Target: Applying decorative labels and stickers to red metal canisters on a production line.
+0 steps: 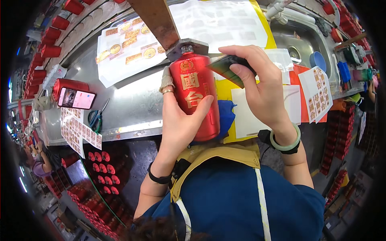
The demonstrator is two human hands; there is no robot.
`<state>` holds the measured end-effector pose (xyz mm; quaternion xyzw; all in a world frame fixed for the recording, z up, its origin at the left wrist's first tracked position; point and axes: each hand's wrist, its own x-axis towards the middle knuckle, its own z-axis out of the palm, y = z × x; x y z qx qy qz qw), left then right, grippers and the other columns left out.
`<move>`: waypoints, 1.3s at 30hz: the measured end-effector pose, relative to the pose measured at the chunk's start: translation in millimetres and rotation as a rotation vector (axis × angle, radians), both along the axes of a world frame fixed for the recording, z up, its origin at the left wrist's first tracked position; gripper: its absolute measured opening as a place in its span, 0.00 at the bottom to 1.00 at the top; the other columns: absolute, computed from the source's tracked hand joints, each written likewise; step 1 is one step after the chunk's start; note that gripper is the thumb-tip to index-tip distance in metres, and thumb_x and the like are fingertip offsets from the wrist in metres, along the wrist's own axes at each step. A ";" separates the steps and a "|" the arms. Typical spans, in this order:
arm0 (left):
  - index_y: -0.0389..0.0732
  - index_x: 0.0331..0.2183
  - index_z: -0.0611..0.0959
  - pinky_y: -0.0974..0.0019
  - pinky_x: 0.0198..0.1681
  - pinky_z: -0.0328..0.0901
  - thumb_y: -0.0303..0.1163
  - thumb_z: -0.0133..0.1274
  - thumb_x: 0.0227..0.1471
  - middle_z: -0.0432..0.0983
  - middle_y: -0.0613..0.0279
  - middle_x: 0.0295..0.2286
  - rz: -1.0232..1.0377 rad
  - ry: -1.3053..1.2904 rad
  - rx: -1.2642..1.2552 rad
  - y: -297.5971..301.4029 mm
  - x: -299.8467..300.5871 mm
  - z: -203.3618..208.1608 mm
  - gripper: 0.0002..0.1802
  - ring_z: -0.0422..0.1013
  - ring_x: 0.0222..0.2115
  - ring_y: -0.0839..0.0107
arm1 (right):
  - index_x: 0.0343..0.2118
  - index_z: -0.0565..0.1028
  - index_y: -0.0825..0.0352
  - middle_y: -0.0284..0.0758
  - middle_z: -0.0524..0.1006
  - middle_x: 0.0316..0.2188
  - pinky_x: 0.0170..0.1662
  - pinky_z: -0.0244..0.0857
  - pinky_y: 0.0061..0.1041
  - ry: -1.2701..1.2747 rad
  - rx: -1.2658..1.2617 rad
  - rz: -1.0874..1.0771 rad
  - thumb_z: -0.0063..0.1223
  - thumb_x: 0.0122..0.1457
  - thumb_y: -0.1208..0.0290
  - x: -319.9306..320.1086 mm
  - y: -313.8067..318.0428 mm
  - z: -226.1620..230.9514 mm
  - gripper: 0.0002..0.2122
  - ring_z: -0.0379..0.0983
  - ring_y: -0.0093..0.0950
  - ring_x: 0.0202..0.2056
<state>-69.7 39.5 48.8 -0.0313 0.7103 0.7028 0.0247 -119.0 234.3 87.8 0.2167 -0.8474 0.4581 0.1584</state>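
Note:
A red bottle (pixel 211 116) with gold lettering lies in front of me, its neck pointing away. My left hand (pixel 181 126) grips its left side, thumb across the front; one finger wears a pale cover and another a ring. The bottle's neck meets a dark angular metal plate (pixel 197 45) at the end of a brown bar (pixel 159 20). My right hand (pixel 263 86) pinches a dark, flat scraper-like piece (pixel 231 70) between thumb and fingers; its edge is close to the bottle's upper right side, and I cannot tell if they touch. Blue cloth (pixel 227 116) shows beside the bottle.
Gold decal sheets (pixel 136 40) lie at the back left. At left are a phone (pixel 76 98) propped against a red bottle (pixel 68 85), and scissors (pixel 95 118). A sink (pixel 299 40) and decal sheets (pixel 315 94) are at right. Several red bottles stand below left.

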 end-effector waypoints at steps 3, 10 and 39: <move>0.32 0.59 0.64 0.61 0.54 0.70 0.29 0.68 0.52 0.74 0.51 0.49 -0.008 -0.013 -0.077 0.7 2.7 3.2 0.39 0.74 0.49 0.67 | 0.47 0.79 0.70 0.41 0.80 0.39 0.45 0.71 0.28 0.012 0.037 0.076 0.52 0.60 0.85 2.7 -3.1 3.9 0.13 0.77 0.35 0.41; 0.32 0.64 0.60 0.62 0.56 0.69 0.27 0.66 0.54 0.72 0.51 0.53 -0.059 -0.112 0.200 -7.3 10.6 10.3 0.43 0.73 0.51 0.67 | 0.44 0.81 0.64 0.36 0.82 0.35 0.42 0.70 0.35 0.103 0.059 0.073 0.57 0.51 0.87 -16.1 -6.0 -14.6 0.17 0.74 0.38 0.37; 0.31 0.69 0.53 0.54 0.70 0.50 0.57 0.30 0.72 0.55 0.48 0.67 -0.165 -0.110 0.236 -36.0 23.7 -15.7 0.42 0.54 0.68 0.58 | 0.38 0.84 0.59 0.28 0.81 0.34 0.36 0.68 0.25 0.408 0.140 0.608 0.62 0.48 0.75 24.0 -17.2 -9.6 0.13 0.72 0.26 0.30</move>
